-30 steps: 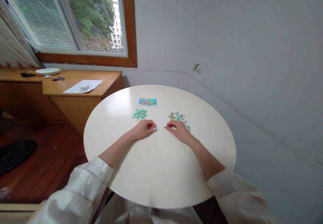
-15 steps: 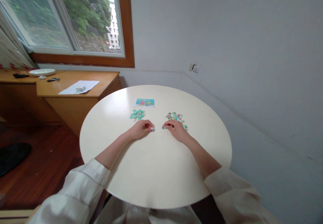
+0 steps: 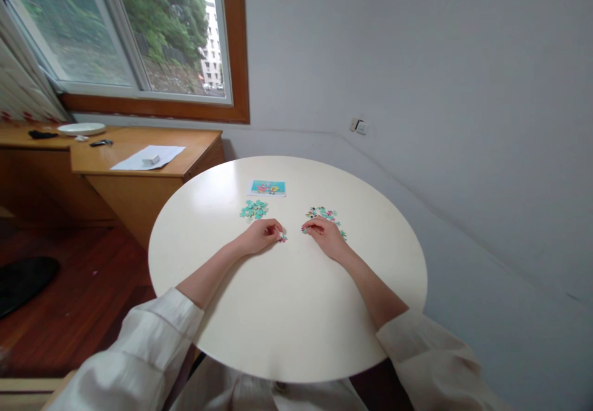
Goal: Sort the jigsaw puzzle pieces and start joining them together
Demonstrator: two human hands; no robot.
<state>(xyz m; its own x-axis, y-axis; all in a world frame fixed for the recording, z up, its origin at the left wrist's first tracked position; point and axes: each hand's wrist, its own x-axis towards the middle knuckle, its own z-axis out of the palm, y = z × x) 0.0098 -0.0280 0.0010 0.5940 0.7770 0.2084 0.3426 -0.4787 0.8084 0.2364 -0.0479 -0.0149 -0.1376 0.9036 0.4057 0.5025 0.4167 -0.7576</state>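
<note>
Over the middle of the round white table [image 3: 287, 312], my left hand [image 3: 264, 235] pinches a small jigsaw puzzle piece [image 3: 283, 238] with pink and teal on it. Opposite it, my right hand [image 3: 325, 238] has its fingertips closed on another puzzle piece [image 3: 304, 230]. A gap separates the two pieces. Just beyond my left hand lies a heap of mostly teal puzzle pieces [image 3: 254, 209]. Mixed-colour puzzle pieces [image 3: 323, 213] are spread behind my right hand, which partly hides them. A picture card [image 3: 267, 188] with cartoon figures on teal lies flat farther back.
To the left stands a wooden desk [image 3: 199, 157] with a sheet of paper [image 3: 134, 159], a small white box [image 3: 151, 160] and a white plate [image 3: 81, 128]. A wall [image 3: 417, 89] with a socket [image 3: 361, 128] rises behind the table.
My right hand has lifted its puzzle piece slightly up and away from me. My left hand keeps its pinch almost unmoved. The whole view has shifted a little.
</note>
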